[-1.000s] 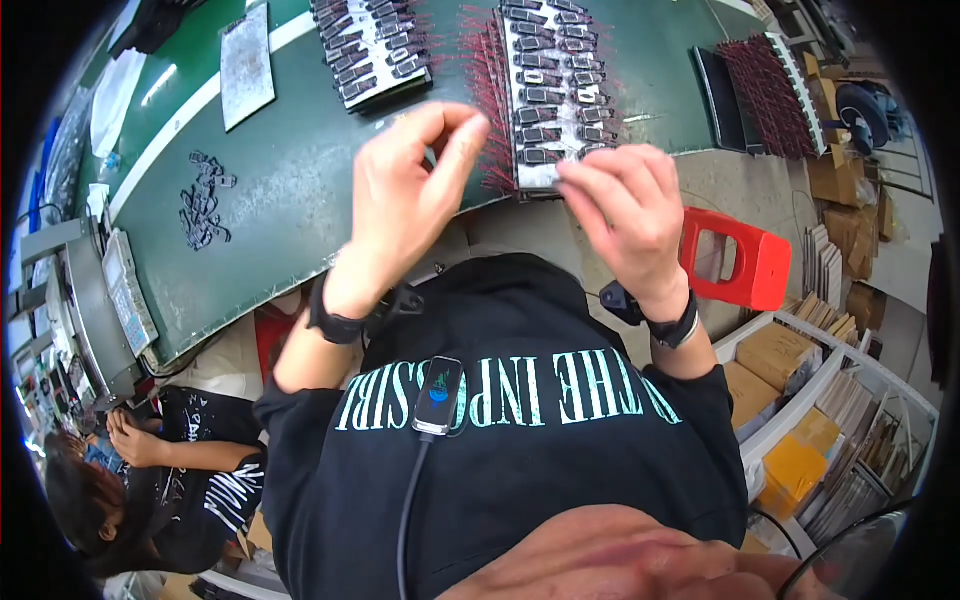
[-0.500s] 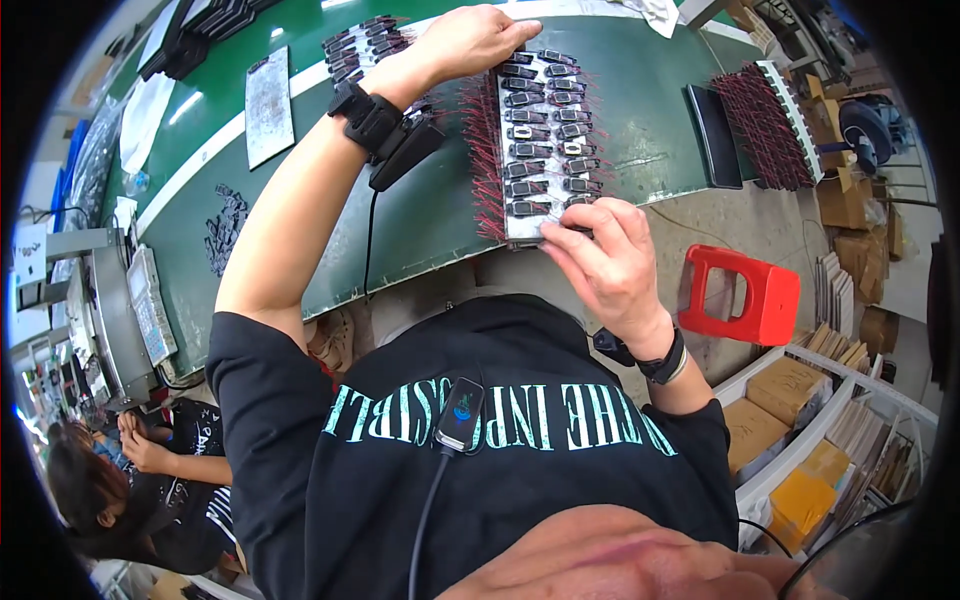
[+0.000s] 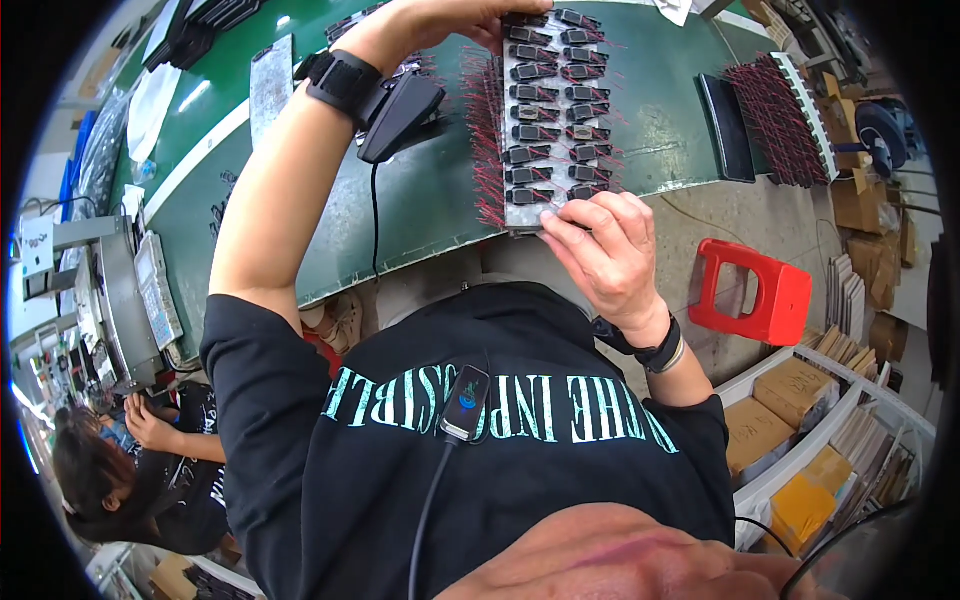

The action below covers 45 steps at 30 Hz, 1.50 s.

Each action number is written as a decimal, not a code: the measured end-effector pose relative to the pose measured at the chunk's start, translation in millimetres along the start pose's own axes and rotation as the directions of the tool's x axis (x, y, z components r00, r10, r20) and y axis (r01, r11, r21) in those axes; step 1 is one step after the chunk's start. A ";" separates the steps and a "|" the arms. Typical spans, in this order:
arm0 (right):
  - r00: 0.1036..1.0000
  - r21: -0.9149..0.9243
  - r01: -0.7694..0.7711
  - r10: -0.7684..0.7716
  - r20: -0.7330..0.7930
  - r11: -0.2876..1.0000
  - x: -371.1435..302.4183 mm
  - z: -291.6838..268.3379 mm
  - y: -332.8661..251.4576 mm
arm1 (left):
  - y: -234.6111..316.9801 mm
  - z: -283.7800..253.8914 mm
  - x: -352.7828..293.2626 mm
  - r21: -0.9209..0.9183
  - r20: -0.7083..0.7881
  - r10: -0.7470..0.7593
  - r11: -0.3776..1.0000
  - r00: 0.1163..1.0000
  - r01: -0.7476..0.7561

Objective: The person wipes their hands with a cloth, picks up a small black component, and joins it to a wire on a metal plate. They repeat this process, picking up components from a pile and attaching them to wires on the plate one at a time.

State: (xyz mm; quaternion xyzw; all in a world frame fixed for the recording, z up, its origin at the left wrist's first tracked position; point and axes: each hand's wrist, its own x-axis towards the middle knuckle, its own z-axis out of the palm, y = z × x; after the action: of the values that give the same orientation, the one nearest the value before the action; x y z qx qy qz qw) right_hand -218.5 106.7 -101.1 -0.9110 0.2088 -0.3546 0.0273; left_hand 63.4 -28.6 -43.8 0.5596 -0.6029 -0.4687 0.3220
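A stack of long grey metal plates (image 3: 526,216) reaches over the table's near edge, carrying two rows of small black rectangular parts (image 3: 532,134) on top. Thin red wires (image 3: 486,150) bristle from its sides. My left hand (image 3: 465,18) grips the far end, partly cut off by the upper picture edge. At the near right corner, my right hand (image 3: 612,245) pinches the plate's edge between thumb and fingers. Below my left wrist sits a black wedge-shaped device (image 3: 402,115) with a cable.
More wired parts stand on a rack (image 3: 775,120) at the right, beside a black tray (image 3: 727,130). A bare metal plate (image 3: 271,90) lies at left on the green table (image 3: 400,215). A red stool (image 3: 750,295) is at right. A co-worker (image 3: 150,470) sits at lower left.
Both hands and the plate stack sit slightly higher in the picture, the left hand now partly out of it. The rest of the view has shifted a little too.
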 end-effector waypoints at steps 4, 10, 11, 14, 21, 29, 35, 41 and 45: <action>1.000 -0.031 0.007 -0.006 0.025 1.000 3.3 -6.6 -5.0 | -12.0 -3.8 -3.5 -0.184 0.033 -0.076 0.980 0.997 0.081; 0.989 -0.022 -0.011 0.007 -0.145 1.000 25.4 -54.1 0.7 | -42.7 -60.6 -22.3 -0.299 -0.090 -0.200 0.940 0.976 0.165; 0.985 -0.065 -0.049 0.038 -0.170 0.997 27.1 -59.4 6.9 | -45.0 -73.3 -30.2 -0.296 -0.091 -0.201 0.941 0.975 0.166; 0.976 -0.067 -0.136 0.122 -0.178 0.988 33.1 -63.5 25.0 | -52.6 -118.7 -61.0 -0.458 -0.097 -0.132 0.886 0.987 0.073; 0.963 0.020 -0.267 0.267 -0.047 0.964 53.1 -47.9 69.6 | -97.8 -169.6 -63.5 -0.289 -0.289 -0.284 0.936 0.914 0.200; 0.952 0.149 -0.290 0.269 0.146 0.945 86.5 -5.6 115.9 | -98.9 -158.7 -43.4 0.000 -0.424 -0.183 0.979 0.887 0.202; 0.944 0.157 -0.285 0.248 0.219 0.946 106.3 29.7 139.9 | -122.9 -156.0 -39.5 0.417 -0.483 0.121 0.902 0.867 0.107; 0.877 0.132 -0.330 0.252 0.410 0.935 120.6 30.9 143.2 | -98.8 -152.9 -82.4 0.576 -0.478 0.300 0.817 0.826 0.037; 0.812 0.155 -0.393 0.263 0.522 0.906 130.9 24.0 148.8 | -60.6 -152.2 -186.9 0.486 -0.513 0.116 0.856 0.851 0.176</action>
State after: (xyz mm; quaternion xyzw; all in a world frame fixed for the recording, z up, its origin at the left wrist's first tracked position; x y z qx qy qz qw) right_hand -169.9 -83.6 -65.5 -0.9089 0.3026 -0.1264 0.2577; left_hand 256.0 126.8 -20.6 0.7408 -0.5857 -0.1242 0.3045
